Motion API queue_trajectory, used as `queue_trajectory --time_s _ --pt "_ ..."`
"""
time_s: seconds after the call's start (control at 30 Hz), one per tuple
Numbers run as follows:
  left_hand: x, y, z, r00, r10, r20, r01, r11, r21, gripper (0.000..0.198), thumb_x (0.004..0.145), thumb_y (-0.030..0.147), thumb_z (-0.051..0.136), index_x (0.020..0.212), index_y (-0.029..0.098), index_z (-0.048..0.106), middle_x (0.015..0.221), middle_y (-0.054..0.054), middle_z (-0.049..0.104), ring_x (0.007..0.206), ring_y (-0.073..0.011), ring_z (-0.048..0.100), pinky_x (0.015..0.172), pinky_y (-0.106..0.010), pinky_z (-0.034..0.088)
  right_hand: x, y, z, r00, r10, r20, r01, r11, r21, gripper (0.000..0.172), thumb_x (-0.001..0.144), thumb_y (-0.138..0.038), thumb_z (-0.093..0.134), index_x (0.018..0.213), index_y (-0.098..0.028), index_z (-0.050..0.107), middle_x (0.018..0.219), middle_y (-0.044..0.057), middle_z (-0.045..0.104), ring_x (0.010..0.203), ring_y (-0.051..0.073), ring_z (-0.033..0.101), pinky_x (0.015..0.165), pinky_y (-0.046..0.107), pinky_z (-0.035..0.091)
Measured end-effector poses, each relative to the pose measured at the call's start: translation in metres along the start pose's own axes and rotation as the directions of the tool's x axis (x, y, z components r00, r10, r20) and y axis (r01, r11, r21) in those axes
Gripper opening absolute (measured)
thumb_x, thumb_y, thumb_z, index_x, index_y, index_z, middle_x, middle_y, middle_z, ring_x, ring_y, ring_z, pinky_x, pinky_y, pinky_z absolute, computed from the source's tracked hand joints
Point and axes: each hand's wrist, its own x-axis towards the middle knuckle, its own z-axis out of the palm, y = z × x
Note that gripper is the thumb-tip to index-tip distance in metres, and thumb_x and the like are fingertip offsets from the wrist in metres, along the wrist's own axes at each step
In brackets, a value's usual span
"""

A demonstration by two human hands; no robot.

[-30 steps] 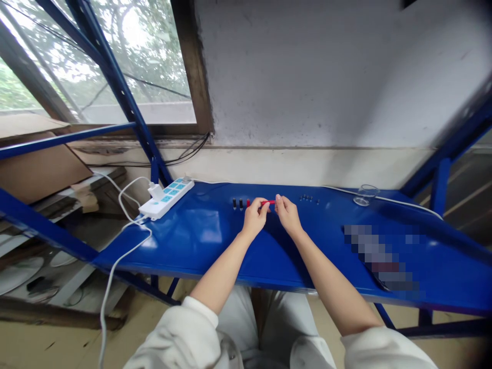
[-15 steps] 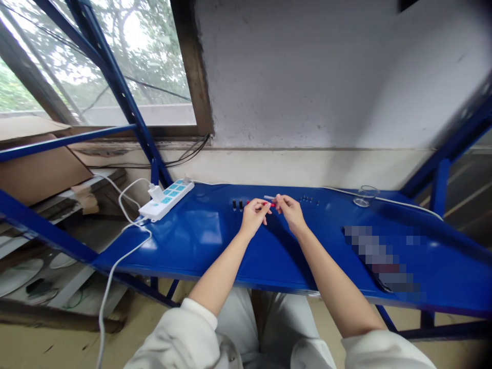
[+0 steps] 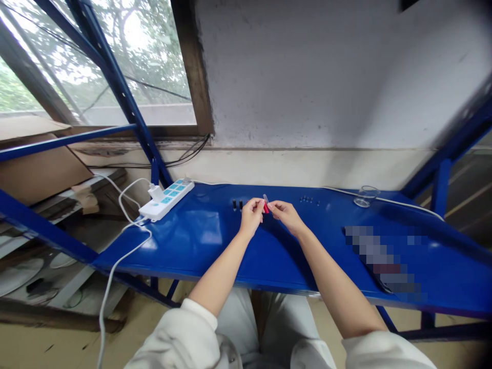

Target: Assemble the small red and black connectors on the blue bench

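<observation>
My left hand (image 3: 251,216) is gripping a small red plastic piece (image 3: 266,208) between thumb and fingers, holding it above the blue metal shelf (image 3: 200,256) with its clear tip pointing up. My right hand (image 3: 286,215) is curving in beside it, with fingertips (image 3: 270,204) at the piece; I cannot tell whether they are gripping it. Two black pegs (image 3: 237,205) are standing left of my left hand, and a row of small dark pegs (image 3: 306,199) is standing beyond my right hand. A white power strip (image 3: 166,200) is lying towards the shelf's left end.
</observation>
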Motion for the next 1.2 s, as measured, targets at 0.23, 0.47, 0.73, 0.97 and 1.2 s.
queue_trajectory --time_s 0.23,0.47,0.73,0.97,1.2 --pt "0.000 0.000 -0.001 1.000 0.013 -0.018 -0.011 0.994 0.109 0.036 0.079 0.045 0.048 0.089 0.014 0.063 0.062 0.000 0.057 0.037 -0.0034 0.041 0.037 -0.018 0.033 -0.002 -0.007 0.002 0.998 0.032 0.047 -0.032 0.999 -0.008 0.034 0.063 -0.048 0.063 0.072 -0.015 0.058 0.059 -0.003 0.052 0.049 0.006 0.039 0.047 0.021 0.029" --pt "-0.001 -0.003 -0.002 0.999 0.014 0.044 -0.023 0.977 0.212 0.032 0.082 0.040 0.044 0.100 0.017 0.058 0.076 -0.002 0.060 0.042 -0.0040 0.044 0.042 -0.018 0.036 0.000 -0.001 -0.003 0.995 0.003 0.100 0.007 0.994 -0.106 0.031 0.063 -0.045 0.064 0.062 -0.017 0.052 0.057 -0.002 0.055 0.051 0.009 0.047 0.051 0.023 0.036" --pt "-0.011 -0.001 0.002 0.962 0.101 0.254 -0.255 0.668 0.699 0.023 0.085 0.029 0.038 0.088 0.020 0.059 0.080 -0.002 0.064 0.066 -0.0120 0.057 0.063 -0.022 0.042 0.033 0.040 -0.046 0.950 -0.076 -0.304 -0.063 0.904 -0.422 0.031 0.066 -0.045 0.058 0.063 -0.015 0.056 0.055 0.001 0.056 0.050 0.012 0.048 0.052 0.024 0.035" --pt "-0.016 0.004 0.001 0.917 0.008 0.398 -0.352 0.488 0.799 0.026 0.086 0.029 0.034 0.087 0.022 0.059 0.081 -0.002 0.064 0.074 -0.0161 0.060 0.063 -0.024 0.042 0.066 0.061 -0.058 0.944 -0.127 -0.304 -0.118 0.731 -0.672 0.019 0.066 -0.033 0.059 0.057 -0.016 0.056 0.052 0.000 0.055 0.049 0.011 0.048 0.050 0.023 0.033" --pt "-0.016 0.006 0.002 0.894 -0.021 0.447 -0.387 0.464 0.797 0.027 0.086 0.028 0.033 0.087 0.021 0.059 0.081 -0.002 0.064 0.073 -0.0159 0.059 0.062 -0.024 0.042 0.082 0.067 -0.062 0.948 -0.093 -0.303 -0.175 0.645 -0.744 0.015 0.068 -0.030 0.059 0.065 -0.016 0.061 0.060 0.001 0.060 0.053 0.012 0.051 0.052 0.022 0.035"
